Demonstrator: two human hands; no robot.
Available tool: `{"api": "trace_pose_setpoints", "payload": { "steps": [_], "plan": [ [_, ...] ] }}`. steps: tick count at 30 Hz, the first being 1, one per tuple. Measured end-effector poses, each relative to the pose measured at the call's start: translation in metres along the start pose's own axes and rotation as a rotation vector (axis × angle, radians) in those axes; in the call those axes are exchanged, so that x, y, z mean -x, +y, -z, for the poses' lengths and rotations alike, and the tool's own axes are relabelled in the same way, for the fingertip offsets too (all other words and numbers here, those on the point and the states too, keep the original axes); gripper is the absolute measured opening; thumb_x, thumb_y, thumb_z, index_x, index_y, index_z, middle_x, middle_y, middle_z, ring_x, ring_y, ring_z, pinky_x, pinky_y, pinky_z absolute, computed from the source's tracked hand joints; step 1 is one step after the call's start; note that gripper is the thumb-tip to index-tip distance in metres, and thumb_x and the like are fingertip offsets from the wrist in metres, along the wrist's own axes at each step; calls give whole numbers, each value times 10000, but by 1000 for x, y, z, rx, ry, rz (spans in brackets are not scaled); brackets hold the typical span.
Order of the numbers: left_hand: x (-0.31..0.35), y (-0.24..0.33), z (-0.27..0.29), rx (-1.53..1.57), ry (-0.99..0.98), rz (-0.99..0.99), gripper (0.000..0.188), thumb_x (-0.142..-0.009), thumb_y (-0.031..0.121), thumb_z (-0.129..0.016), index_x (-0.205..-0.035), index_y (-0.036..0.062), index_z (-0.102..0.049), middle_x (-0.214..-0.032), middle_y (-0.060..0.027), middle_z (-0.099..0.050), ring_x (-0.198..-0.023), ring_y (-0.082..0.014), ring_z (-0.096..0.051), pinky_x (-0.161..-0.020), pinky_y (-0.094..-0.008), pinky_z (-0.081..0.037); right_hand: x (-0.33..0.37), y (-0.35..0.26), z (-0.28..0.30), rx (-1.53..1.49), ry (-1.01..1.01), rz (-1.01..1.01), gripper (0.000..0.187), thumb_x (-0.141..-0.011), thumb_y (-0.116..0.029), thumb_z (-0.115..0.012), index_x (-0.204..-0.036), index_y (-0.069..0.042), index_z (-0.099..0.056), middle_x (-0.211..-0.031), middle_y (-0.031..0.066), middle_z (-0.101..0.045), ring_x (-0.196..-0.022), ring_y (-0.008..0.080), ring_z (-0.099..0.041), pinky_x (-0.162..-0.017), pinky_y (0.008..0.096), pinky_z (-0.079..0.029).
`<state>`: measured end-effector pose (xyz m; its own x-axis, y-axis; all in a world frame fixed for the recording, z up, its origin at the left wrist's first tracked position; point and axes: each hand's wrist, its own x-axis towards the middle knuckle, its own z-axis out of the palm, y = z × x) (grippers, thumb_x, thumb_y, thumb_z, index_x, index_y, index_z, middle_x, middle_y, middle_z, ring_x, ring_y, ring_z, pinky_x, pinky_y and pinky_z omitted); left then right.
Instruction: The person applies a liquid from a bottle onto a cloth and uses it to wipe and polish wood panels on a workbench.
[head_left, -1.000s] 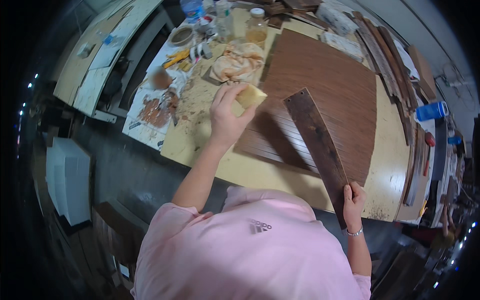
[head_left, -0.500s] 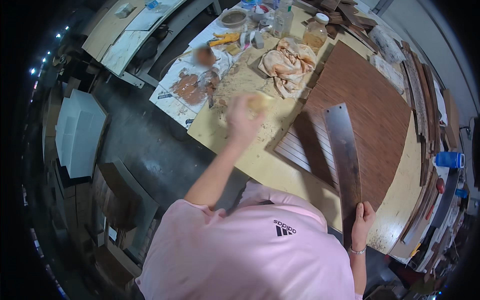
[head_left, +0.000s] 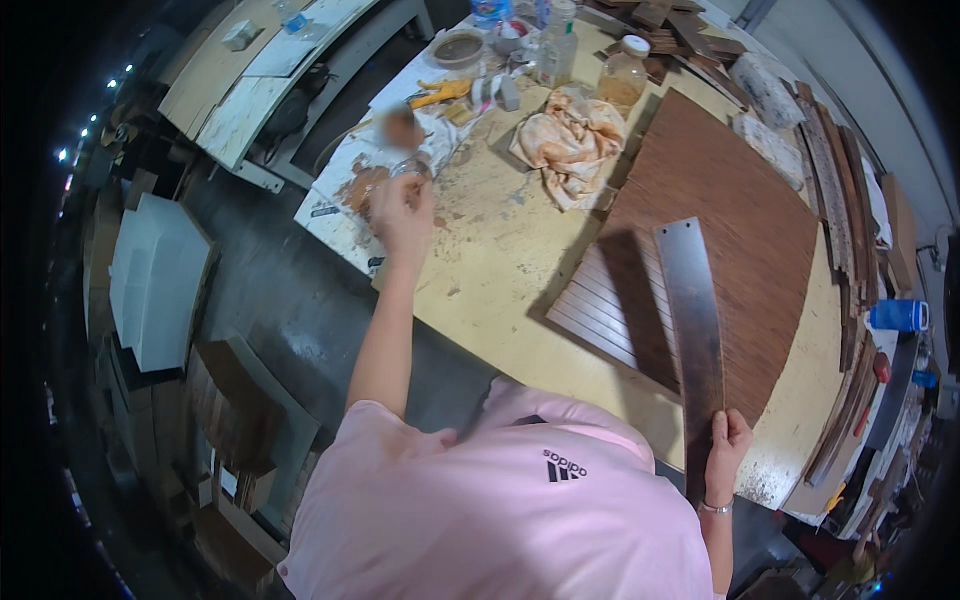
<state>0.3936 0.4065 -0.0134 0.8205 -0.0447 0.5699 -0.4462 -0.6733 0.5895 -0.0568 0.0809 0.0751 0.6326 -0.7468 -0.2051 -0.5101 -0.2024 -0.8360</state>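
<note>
My right hand (head_left: 733,440) grips the near end of a long dark strip (head_left: 695,310), flat and thin, with two small holes at its far end. The strip is held up over a brown wood-grain panel (head_left: 725,200) and casts a shadow on it. At the far left of the table, my left hand (head_left: 403,215) is over a white sheet smeared with brown paste (head_left: 362,187). Its fingers are curled in beside a shiny roundish thing (head_left: 410,168); what they hold is hidden. A stained crumpled cloth (head_left: 572,145) lies between the hand and the panel.
Farther back stand a jar with a white lid (head_left: 624,72), a clear bottle (head_left: 557,55) and a shallow bowl (head_left: 459,48). A yellow-handled tool (head_left: 440,93) lies near them. Dark wood strips (head_left: 825,170) line the right edge. Another bench (head_left: 225,95) stands at the far left.
My left hand has moved left from the middle of the table to the brown paste. The pale yellow piece it held is no longer visible. My right hand keeps its grip on the strip.
</note>
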Motion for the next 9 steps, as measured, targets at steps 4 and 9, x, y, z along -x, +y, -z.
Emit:
{"api": "trace_pose_setpoints", "payload": {
  "steps": [4,9],
  "plan": [
    [-31,84,-72,63,-330,-178,397,-767,221,-772,-1118,85,-646,-1177,-104,-614,-1143,-328,-539,-980,-436,-431,3,-9,-3,-51,-20,1,375,-923,-72,-678,-687,-72,-387,-682,-66,-333,-653,49,-305,-543,251,-255],
    [-44,127,-157,-325,-659,-284,931,-767,424,-783,-1523,146,-316,-1582,-148,-292,-1465,-340,-259,-1163,-615,-214,11,-12,2,-84,58,15,360,-906,-94,-713,-690,-56,-429,-677,-62,-367,-655,52,-317,-546,245,-267]
  ]
}}
